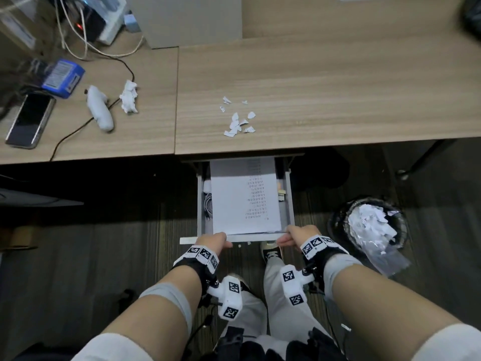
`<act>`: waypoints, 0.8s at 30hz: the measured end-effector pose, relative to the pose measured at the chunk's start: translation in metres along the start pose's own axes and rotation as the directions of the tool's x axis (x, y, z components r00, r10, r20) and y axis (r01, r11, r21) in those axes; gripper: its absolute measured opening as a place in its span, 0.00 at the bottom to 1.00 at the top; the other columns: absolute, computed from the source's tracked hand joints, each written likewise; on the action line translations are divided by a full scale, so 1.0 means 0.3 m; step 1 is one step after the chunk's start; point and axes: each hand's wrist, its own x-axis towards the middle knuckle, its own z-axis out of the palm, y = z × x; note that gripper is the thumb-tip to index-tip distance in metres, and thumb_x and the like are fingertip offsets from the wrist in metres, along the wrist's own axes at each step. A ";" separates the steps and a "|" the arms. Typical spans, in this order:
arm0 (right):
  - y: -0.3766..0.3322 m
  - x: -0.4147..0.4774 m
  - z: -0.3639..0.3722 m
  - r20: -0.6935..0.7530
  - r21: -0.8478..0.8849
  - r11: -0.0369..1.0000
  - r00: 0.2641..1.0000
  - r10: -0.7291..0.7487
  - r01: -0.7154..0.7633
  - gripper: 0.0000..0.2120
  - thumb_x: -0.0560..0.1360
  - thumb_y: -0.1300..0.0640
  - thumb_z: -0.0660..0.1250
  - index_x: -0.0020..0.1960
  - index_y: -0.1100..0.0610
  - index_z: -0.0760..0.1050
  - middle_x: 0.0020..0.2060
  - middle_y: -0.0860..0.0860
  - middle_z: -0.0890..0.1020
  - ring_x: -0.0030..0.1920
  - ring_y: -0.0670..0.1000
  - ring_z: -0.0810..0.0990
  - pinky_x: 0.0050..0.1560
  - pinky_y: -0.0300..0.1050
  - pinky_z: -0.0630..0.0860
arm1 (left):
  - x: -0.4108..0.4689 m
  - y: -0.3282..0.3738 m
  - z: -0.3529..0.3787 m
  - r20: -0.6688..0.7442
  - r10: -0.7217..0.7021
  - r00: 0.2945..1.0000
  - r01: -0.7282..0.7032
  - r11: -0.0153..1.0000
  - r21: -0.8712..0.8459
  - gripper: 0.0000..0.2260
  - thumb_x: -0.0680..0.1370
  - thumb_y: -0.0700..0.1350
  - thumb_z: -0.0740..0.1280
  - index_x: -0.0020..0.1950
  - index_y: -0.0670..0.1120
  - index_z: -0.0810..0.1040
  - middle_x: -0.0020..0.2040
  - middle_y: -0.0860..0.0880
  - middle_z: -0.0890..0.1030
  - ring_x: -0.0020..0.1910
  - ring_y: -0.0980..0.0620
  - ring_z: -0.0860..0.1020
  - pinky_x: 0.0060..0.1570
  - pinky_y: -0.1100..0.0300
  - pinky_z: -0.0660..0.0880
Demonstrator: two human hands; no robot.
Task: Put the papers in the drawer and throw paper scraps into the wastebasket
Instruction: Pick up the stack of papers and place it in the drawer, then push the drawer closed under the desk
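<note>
A grey drawer (289,204) stands pulled out from under the wooden desk (338,87). White printed papers (244,201) lie flat inside it. My left hand (212,241) grips the drawer's front edge at its left part, and my right hand (295,237) grips the same edge at its right part. Several small white paper scraps (238,121) lie scattered on the desk near its front edge, above the drawer. A black wastebasket (369,225) with a clear liner and white torn paper inside stands on the floor to the right of the drawer.
On the desk's left part lie a phone (30,121), a blue box (63,78), a white oblong object (100,110), a crumpled white tissue (128,96) and cables. A grey partition (195,19) rises at the back. My legs and shoes are below the drawer.
</note>
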 end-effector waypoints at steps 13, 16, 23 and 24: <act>-0.056 0.026 0.047 0.025 0.181 0.977 0.992 -0.123 0.117 0.14 0.74 0.62 0.68 0.58 0.51 0.79 0.62 0.57 0.78 0.62 0.55 0.76 0.59 0.52 0.78 | -0.025 0.097 0.002 0.125 0.217 0.968 -0.053 0.665 -0.745 0.32 0.78 0.29 0.59 0.80 0.46 0.54 0.72 0.37 0.70 0.70 0.40 0.72 0.67 0.43 0.71; -0.093 0.000 0.062 0.076 0.234 0.961 0.982 -0.172 0.150 0.22 0.76 0.65 0.65 0.69 0.56 0.71 0.63 0.58 0.78 0.64 0.56 0.77 0.63 0.54 0.76 | -0.039 0.140 -0.016 0.110 0.281 0.953 -0.088 0.607 -0.790 0.29 0.78 0.29 0.57 0.78 0.42 0.57 0.72 0.38 0.71 0.69 0.41 0.73 0.66 0.44 0.72; -0.176 -0.003 0.081 0.074 0.314 0.929 0.970 -0.230 0.196 0.22 0.78 0.66 0.63 0.71 0.57 0.68 0.64 0.59 0.78 0.62 0.58 0.79 0.62 0.53 0.76 | -0.061 0.186 -0.054 0.060 0.318 0.946 -0.114 0.500 -0.859 0.27 0.76 0.27 0.58 0.75 0.35 0.60 0.72 0.39 0.71 0.67 0.44 0.75 0.48 0.52 0.78; -0.184 -0.005 0.080 0.065 0.334 0.921 0.970 -0.234 0.199 0.21 0.78 0.66 0.63 0.71 0.57 0.68 0.64 0.58 0.78 0.62 0.58 0.79 0.61 0.52 0.76 | -0.065 0.184 -0.049 0.055 0.321 0.946 -0.119 0.499 -0.858 0.28 0.76 0.26 0.57 0.76 0.35 0.59 0.72 0.38 0.71 0.67 0.44 0.74 0.48 0.52 0.78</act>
